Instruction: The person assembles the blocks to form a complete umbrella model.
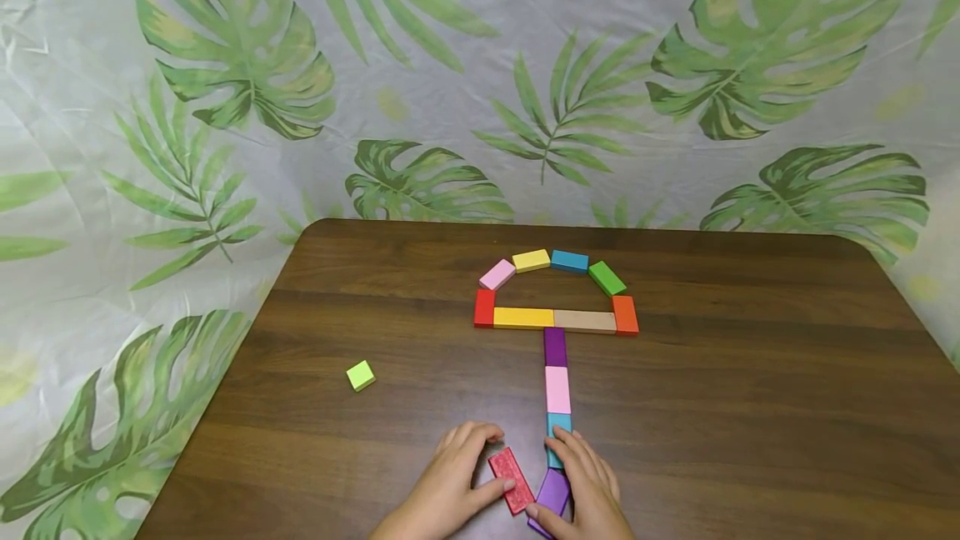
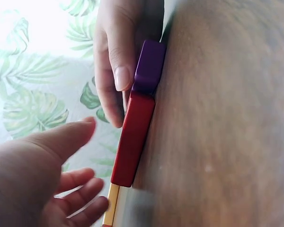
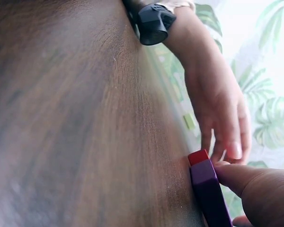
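Note:
In the head view, a row of wooden blocks runs down from a half-ring of blocks: a dark purple block (image 1: 555, 347), a pink block (image 1: 557, 390), a teal block (image 1: 556, 457) and a tilted purple block (image 1: 553, 491). A red block (image 1: 507, 473) lies slanted to the left, its lower end against the purple one. My left hand (image 1: 450, 477) is beside the red block with thumb and fingers spread; in the left wrist view they stand apart from it. My right hand (image 1: 588, 482) rests over the row, fingertips at the teal block, thumb at the purple block's edge.
The half-ring includes a yellow block (image 1: 531, 260), a blue block (image 1: 569, 262), a green block (image 1: 607, 278) and a long yellow-orange block (image 1: 523, 318). A lime cube (image 1: 361, 376) sits alone at left on the brown table (image 1: 750, 407). Leaf-print cloth (image 1: 420, 90) hangs behind.

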Available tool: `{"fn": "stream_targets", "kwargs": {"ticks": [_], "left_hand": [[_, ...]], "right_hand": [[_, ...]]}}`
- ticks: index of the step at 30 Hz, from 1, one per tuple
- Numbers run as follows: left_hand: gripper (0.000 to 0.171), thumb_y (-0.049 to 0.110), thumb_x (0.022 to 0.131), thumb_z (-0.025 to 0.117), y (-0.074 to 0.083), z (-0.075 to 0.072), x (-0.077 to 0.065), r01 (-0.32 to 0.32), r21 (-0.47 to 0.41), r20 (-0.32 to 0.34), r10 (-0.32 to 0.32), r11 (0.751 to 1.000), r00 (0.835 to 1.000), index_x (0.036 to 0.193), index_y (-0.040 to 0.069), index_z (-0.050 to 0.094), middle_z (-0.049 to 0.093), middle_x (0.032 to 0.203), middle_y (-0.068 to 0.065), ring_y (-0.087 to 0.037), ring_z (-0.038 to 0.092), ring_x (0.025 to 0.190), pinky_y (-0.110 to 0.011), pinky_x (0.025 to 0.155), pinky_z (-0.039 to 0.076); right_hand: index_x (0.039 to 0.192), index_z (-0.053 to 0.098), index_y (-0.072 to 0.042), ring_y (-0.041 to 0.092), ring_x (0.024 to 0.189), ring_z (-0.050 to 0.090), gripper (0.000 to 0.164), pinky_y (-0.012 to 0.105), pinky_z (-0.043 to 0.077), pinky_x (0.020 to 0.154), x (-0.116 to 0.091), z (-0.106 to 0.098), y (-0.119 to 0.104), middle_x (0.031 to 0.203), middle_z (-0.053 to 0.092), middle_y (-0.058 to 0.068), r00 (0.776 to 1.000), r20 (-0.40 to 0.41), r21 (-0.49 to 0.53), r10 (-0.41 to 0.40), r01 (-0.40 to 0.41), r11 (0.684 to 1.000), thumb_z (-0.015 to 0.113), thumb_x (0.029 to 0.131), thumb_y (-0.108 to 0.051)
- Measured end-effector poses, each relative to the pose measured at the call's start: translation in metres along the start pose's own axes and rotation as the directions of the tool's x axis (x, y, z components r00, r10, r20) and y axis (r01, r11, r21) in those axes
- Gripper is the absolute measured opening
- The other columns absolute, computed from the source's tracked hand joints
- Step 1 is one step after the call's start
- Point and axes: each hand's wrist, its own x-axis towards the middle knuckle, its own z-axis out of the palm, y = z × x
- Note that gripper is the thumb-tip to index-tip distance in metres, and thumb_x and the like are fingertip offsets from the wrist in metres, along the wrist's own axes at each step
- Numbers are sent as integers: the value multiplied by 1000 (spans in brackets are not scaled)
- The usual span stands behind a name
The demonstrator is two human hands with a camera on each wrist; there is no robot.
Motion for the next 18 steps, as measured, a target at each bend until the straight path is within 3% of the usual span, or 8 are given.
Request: {"fn": "stream_targets", "kwargs": {"ticks": [8, 13, 18], "left_hand": [[47, 25, 78, 70, 1, -15, 3, 11, -54, -178, -21, 998, 984, 118, 9, 50, 46, 117, 3, -15, 43, 105, -34, 83, 41], [50, 16, 74, 73, -7, -32, 5, 0, -19, -290, -5, 1000, 957, 118, 7, 50, 46, 118, 0, -17, 43, 106, -33, 85, 40], [53, 9, 72, 75, -27, -50, 8, 26, 31, -376, -13, 999, 926, 118, 3, 50, 47, 118, -4, -18, 43, 107, -30, 87, 37]], "right_hand": [[119, 54, -4, 35, 117, 36, 74, 52, 27, 80, 0, 0, 1, 129, 46, 12, 1000, -5, -22, -11, 11, 1000, 81, 57, -35], [118, 54, -4, 34, 117, 36, 74, 51, 27, 81, 1, 1, 1, 128, 47, 11, 1000, -2, -15, 6, -6, 1000, 80, 58, -37], [119, 54, -5, 33, 118, 35, 74, 50, 26, 81, 0, 1, 1, 129, 46, 11, 1000, 0, -9, 13, -13, 1000, 80, 58, -37]]}}
